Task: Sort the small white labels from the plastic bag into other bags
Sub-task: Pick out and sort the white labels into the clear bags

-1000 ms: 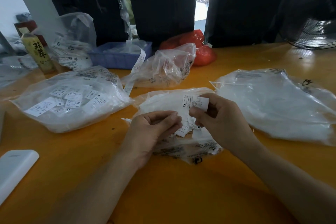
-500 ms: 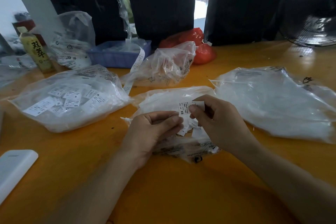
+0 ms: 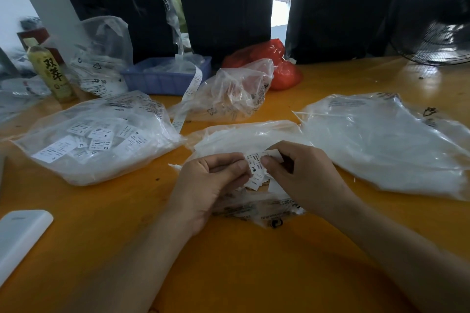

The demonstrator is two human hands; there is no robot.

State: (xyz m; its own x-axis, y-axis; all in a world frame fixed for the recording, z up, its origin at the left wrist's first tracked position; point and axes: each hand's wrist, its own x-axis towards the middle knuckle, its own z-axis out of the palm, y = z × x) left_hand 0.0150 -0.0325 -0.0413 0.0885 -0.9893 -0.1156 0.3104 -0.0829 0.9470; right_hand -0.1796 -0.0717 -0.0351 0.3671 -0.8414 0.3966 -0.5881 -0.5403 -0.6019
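Observation:
A small white label [image 3: 254,166] marked XS is pinched between both hands at the table's middle. My left hand [image 3: 208,185] holds its left edge with thumb and fingers curled. My right hand [image 3: 302,175] pinches its top right. Under the hands lies a clear plastic bag [image 3: 244,134] with more loose white labels [image 3: 254,184] spilling at its mouth. A fuller clear bag [image 3: 94,140] of labels marked S, M, XL lies to the left. A large flat clear bag [image 3: 386,142] lies to the right.
An orange table [image 3: 229,262] carries everything. At the back stand a crumpled clear bag [image 3: 234,94], a blue tray [image 3: 162,79], a red bag [image 3: 274,63], a bottle [image 3: 50,73] and another bag [image 3: 101,58]. A white device [image 3: 20,236] lies front left. A fan [image 3: 437,12] stands back right.
My right hand has lowered the XS label from above the bag toward my left hand, which now pinches it too. The bags have not moved.

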